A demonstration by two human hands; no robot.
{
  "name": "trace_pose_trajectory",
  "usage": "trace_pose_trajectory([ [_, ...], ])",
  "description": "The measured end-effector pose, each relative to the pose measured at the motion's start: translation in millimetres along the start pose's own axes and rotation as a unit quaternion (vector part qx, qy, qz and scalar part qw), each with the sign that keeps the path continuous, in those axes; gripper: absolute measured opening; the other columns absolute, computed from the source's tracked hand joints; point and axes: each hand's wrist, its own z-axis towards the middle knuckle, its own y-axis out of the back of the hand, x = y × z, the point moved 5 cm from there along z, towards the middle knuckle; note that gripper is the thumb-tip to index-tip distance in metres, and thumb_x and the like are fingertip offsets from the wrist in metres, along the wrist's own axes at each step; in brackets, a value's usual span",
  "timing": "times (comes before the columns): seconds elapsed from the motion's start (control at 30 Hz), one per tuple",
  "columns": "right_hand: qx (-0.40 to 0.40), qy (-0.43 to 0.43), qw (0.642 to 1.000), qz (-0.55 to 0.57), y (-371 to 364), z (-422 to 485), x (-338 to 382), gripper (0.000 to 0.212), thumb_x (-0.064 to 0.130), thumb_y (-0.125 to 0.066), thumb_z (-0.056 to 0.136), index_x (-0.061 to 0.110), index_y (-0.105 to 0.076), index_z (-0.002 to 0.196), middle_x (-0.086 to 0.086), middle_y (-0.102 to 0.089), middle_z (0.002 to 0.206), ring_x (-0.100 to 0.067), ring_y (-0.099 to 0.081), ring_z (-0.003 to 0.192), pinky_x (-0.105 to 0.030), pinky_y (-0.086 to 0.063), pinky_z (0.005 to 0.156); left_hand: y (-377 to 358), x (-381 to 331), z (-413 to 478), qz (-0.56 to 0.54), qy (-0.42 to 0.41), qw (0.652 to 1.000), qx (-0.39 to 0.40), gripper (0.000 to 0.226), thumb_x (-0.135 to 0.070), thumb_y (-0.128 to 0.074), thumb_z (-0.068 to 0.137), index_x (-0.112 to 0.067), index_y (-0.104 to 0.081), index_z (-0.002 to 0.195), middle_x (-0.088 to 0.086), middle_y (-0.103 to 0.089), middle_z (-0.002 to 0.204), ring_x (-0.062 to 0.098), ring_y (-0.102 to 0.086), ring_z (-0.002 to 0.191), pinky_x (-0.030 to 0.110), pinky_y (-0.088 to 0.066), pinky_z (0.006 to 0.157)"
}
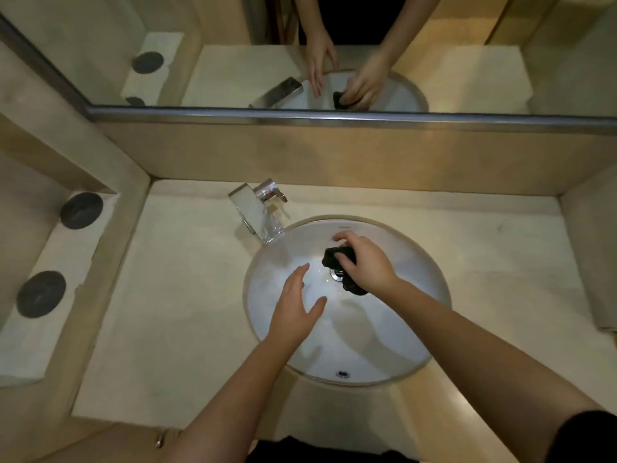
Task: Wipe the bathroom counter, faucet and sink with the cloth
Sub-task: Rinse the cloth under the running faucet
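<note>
Two hands are over the sink [367, 345], which is set into the tabletop [187, 295] right of centre. Right hand [370, 262] is up at the far side of the bowl, grip clenched around the black cloth [337, 255], fingers curled over the top of it. That cloth is bunched up, one end poking out toward the faucet side, the other trailing below the palm, right over the drain [335, 275]; whether it touches the porcelain I cannot tell. Left hand [295, 302] hangs above the bowl's left half, grip released, fingers straight and together, thumb out, holding nothing. Faucet [258, 212], chrome and square, stands at the tabletop's back edge, left of the sink, spout reaching over the rim. Off to the left, a side ledge [50, 248] carries two dark round discs [81, 210], one nearer the back, one nearer the front. Mirror [467, 61] along the back wall shows both hands and the cloth again.
</note>
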Motion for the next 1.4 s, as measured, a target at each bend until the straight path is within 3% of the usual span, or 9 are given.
trace_pose_trajectory([
  [0.13, 0.022, 0.009, 1.000, 0.005, -16.3, -4.6, 36.5, 0.015, 0.024, -0.055, 0.091, 0.028, -0.051, 0.104, 0.001, -0.061, 0.098, -0.015, -0.057, 0.086, -0.028, -0.042, 0.068, 25.9, -10.3, 16.6, -0.039, -0.018, 0.999, -0.004, 0.051, -0.029, -0.064, 0.088, -0.032, -0.043, 0.134, -0.018, -0.047, 0.127, -0.002, -0.056, 0.100, 0.017, -0.044, 0.080],
  [0.27, 0.027, 0.009, 1.000, 0.012, -25.2, 1.3, 59.4, 0.008, 0.021, -0.056, 0.089, 0.027, -0.056, 0.095, 0.000, -0.061, 0.087, -0.013, -0.054, 0.081, -0.028, -0.041, 0.068, 50.2, -3.7, 33.2, -0.051, -0.034, 0.998, -0.016, 0.011, -0.023, -0.061, 0.089, -0.031, -0.060, 0.096, -0.012, -0.065, 0.097, 0.002, -0.062, 0.080, 0.031, -0.053, 0.075],
  [0.37, 0.058, 0.014, 0.998, 0.012, -32.4, 8.5, 73.2, 0.006, 0.019, -0.059, 0.089, 0.023, -0.061, 0.094, 0.005, -0.067, 0.087, -0.012, -0.058, 0.080, -0.031, -0.046, 0.072, 68.0, 7.4, 44.6, -0.034, -0.031, 0.999, -0.011, 0.010, -0.020, -0.060, 0.088, -0.027, -0.060, 0.081, -0.012, -0.064, 0.082, 0.005, -0.062, 0.077, 0.031, -0.053, 0.073],
  [0.6, -0.067, -0.082, 0.994, -0.015, -18.9, 79.8, 88.6, 0.030, 0.039, -0.059, 0.090, 0.021, -0.056, 0.115, 0.008, -0.066, 0.100, -0.014, -0.062, 0.087, -0.031, -0.049, 0.072, 98.3, 36.0, 73.2, 0.015, 0.011, 1.000, -0.006, 0.009, -0.015, -0.062, 0.085, -0.024, -0.060, 0.085, -0.004, -0.063, 0.074, 0.015, -0.059, 0.072, 0.023, -0.043, 0.063],
  [0.83, -0.053, -0.036, 0.989, -0.131, -25.8, 129.9, 95.4, 0.022, 0.029, -0.046, 0.099, 0.016, -0.057, 0.112, -0.006, -0.069, 0.092, -0.030, -0.062, 0.084, -0.035, -0.044, 0.060, 91.3, 44.5, 90.3, 0.011, 0.038, 0.999, -0.006, 0.015, -0.016, -0.060, 0.088, -0.017, -0.066, 0.102, -0.003, -0.070, 0.087, 0.014, -0.064, 0.079, 0.025, -0.048, 0.072],
  [1.07, -0.060, -0.063, 0.994, -0.071, -20.3, 139.1, 75.7, 0.021, 0.034, -0.051, 0.096, 0.021, -0.063, 0.109, -0.001, -0.071, 0.096, -0.025, -0.063, 0.088, -0.034, -0.049, 0.067, 80.0, 49.1, 91.9, 0.014, 0.067, 0.998, -0.011, 0.022, -0.018, -0.060, 0.089, -0.016, -0.065, 0.110, 0.001, -0.072, 0.092, 0.018, -0.067, 0.085, 0.028, -0.050, 0.076],
  [1.17, -0.043, -0.109, 0.993, -0.031, -20.5, 124.6, 47.5, 0.019, 0.032, -0.053, 0.095, 0.022, -0.063, 0.106, 0.000, -0.070, 0.092, -0.023, -0.062, 0.087, -0.030, -0.044, 0.066, 74.6, 47.2, 92.5, 0.007, 0.074, 0.997, -0.014, 0.021, -0.017, -0.059, 0.089, -0.016, -0.063, 0.110, -0.005, -0.068, 0.085, 0.014, -0.063, 0.080, 0.022, -0.045, 0.069],
  [1.27, -0.009, -0.142, 0.990, -0.020, -28.0, 105.5, 17.7, 0.016, 0.024, -0.050, 0.094, 0.024, -0.064, 0.102, 0.000, -0.069, 0.089, -0.021, -0.062, 0.085, -0.032, -0.049, 0.070, 69.3, 44.6, 95.3, 0.010, 0.074, 0.997, -0.023, 0.019, -0.016, -0.061, 0.089, -0.011, -0.065, 0.107, -0.005, -0.064, 0.080, 0.009, -0.058, 0.071, 0.005, -0.037, 0.057],
  [1.4, 0.028, -0.151, 0.988, -0.006, -42.5, 84.9, -0.6, 0.020, 0.017, -0.049, 0.093, 0.025, -0.065, 0.102, 0.004, -0.071, 0.096, -0.017, -0.064, 0.088, -0.032, -0.052, 0.078, 63.6, 47.7, 98.9, -0.007, 0.092, 0.995, -0.022, 0.017, -0.019, -0.062, 0.085, -0.014, -0.067, 0.100, -0.005, -0.068, 0.078, 0.012, -0.064, 0.074, 0.007, -0.040, 0.059],
])
